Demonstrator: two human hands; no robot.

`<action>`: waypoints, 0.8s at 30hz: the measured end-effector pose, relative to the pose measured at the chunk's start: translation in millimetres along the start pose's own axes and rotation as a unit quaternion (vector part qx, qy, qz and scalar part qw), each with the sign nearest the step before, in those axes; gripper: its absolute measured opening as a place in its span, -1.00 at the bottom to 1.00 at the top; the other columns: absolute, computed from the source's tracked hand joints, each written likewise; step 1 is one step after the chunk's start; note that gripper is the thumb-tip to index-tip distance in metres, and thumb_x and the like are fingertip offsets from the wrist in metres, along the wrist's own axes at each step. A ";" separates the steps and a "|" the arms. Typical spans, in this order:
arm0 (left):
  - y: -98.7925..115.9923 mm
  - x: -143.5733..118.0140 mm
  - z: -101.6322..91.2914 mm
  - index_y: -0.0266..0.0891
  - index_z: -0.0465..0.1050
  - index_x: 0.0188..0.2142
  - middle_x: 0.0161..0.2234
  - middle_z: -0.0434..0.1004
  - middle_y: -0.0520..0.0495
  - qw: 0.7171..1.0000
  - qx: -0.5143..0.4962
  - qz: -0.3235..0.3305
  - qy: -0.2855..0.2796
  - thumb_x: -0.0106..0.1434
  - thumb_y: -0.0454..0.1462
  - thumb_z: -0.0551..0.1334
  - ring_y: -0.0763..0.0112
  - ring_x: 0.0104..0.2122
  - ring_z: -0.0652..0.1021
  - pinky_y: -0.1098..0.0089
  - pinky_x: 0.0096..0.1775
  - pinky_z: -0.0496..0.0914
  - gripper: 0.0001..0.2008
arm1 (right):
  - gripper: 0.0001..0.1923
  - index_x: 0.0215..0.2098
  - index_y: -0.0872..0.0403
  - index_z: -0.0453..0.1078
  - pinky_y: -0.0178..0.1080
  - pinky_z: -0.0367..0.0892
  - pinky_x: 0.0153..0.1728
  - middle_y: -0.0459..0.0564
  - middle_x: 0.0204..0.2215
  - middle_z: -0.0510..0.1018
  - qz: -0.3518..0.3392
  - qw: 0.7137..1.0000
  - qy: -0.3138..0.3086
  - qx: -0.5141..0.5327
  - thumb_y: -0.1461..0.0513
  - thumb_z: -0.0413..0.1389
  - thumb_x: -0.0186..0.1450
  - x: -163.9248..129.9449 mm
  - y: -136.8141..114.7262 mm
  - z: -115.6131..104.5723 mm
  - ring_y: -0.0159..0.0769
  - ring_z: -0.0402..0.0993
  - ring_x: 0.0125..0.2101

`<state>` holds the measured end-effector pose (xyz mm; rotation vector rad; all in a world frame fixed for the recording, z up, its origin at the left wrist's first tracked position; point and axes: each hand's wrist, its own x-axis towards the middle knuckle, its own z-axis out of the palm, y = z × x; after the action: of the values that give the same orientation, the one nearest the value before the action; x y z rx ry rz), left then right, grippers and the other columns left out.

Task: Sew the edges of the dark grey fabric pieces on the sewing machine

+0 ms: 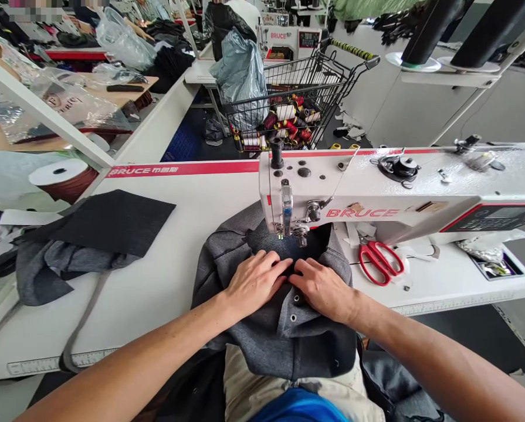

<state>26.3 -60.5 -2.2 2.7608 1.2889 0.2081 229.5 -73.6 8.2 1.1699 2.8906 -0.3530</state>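
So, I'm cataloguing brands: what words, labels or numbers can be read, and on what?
"BRUCE": near sewing machine
"BRUCE", then Chinese characters: red strip
"BRUCE": far sewing machine
"ERIC", partial: clear plastic bag
Too small or blurred: control panel, table-edge ruler markings

Worn on the head; single view. Looks forward and down from above the lap (pixel 238 381), caught at the bottom edge along with the blue top (pixel 297 408). Centred near the left end of the sewing machine (pixel 376 193), viewed from the front and above, at near range, cut off by the right edge. Takes in left forearm (pixel 156 351) and right forearm (pixel 424 351) close up, slanting inward to left hand (pixel 257 276) and right hand (pixel 322 288), just below mid-frame. Covers the table (pixel 169 258) at a downward slant. Reaches beyond to a shopping cart (pixel 288 75), well farther off, near the top edge.
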 end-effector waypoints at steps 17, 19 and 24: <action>-16.5 -14.2 13.4 -0.24 0.39 0.04 -0.04 0.44 -0.13 0.996 -0.020 0.071 0.053 0.12 -0.48 0.08 0.25 -0.08 0.45 0.22 0.01 0.38 -0.52 | -0.83 -0.18 0.09 0.41 -0.08 0.34 -0.03 0.05 -0.11 0.47 -0.066 0.996 0.033 -0.059 0.29 -0.03 0.41 0.0 6.9 1.5 -0.08 0.31 0.03; -16.6 -14.6 11.0 -0.19 0.35 0.10 0.11 0.36 -0.11 0.996 -0.011 0.079 0.039 0.11 -0.48 0.08 0.25 -0.09 0.44 0.20 -0.03 0.38 -0.46 | -0.81 -0.16 0.14 0.43 -0.07 0.24 0.12 0.11 0.06 0.41 -0.084 0.993 0.063 -0.055 0.31 -0.02 0.41 -1.8 8.1 7.6 -0.06 0.19 0.17; -21.2 -19.0 13.6 -0.16 0.41 0.05 0.16 0.37 -0.04 0.993 -0.009 0.101 0.056 0.15 -0.44 0.10 0.21 -0.02 0.41 0.14 -0.02 0.30 -0.54 | -0.78 -0.06 0.17 0.42 -0.13 0.31 0.08 0.10 0.14 0.39 -0.089 0.993 0.071 -0.033 0.35 0.00 0.38 -5.5 8.2 14.5 -0.10 0.26 0.16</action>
<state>0.4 -61.8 -20.2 2.9007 1.0200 0.3913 237.9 -74.7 -7.2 0.9665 3.1121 -0.1794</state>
